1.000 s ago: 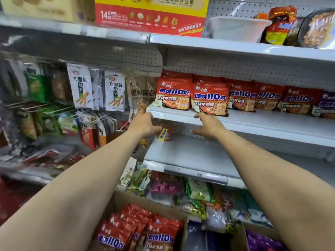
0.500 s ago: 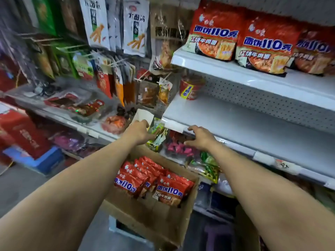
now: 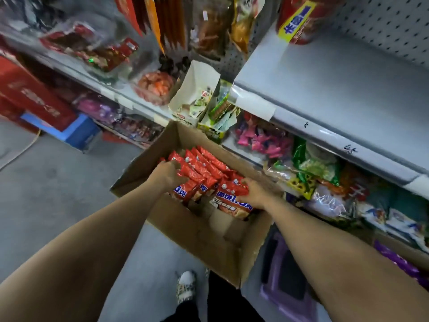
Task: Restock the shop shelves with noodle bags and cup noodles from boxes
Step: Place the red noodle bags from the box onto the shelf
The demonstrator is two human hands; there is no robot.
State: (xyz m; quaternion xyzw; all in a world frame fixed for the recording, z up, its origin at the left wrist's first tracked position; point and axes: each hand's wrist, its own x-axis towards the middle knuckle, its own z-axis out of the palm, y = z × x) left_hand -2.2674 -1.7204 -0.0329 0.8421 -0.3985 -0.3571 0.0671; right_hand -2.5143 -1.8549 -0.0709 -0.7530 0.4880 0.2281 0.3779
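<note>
Head view: the camera looks down past two bare forearms into an open cardboard box [image 3: 185,231] that stands on the floor against the shelving.
Noodle bags: the red noodle bags [image 3: 206,167] stand on edge in a tight row in the far part of the box. The near part shows only cardboard and a folded flap.
Left hand: the left hand [image 3: 166,176] lies on the left end of the row. Its fingers curl down over the bag tops and close on them, and the fingertips are hidden.
Right hand: the right hand [image 3: 254,194] is at the right end of the row. Its fingers wrap over the top edge of the front bag [image 3: 232,204] and hold it.
Front bag: it sits just under the right palm, tilted toward the person, with its blue-and-white label facing the camera.
Shelf: the grey shelf [image 3: 336,89] lies above and to the right of the box. One cup noodle [image 3: 298,18] stands at its back left, well apart from both hands.
Lower shelf: mixed snack packets [image 3: 262,140] in pink and green lie beneath, just beside the box's far corner.
Floor: a shoe [image 3: 185,284] is by the box's near corner, and a blue crate [image 3: 79,133] sits well to the left.
</note>
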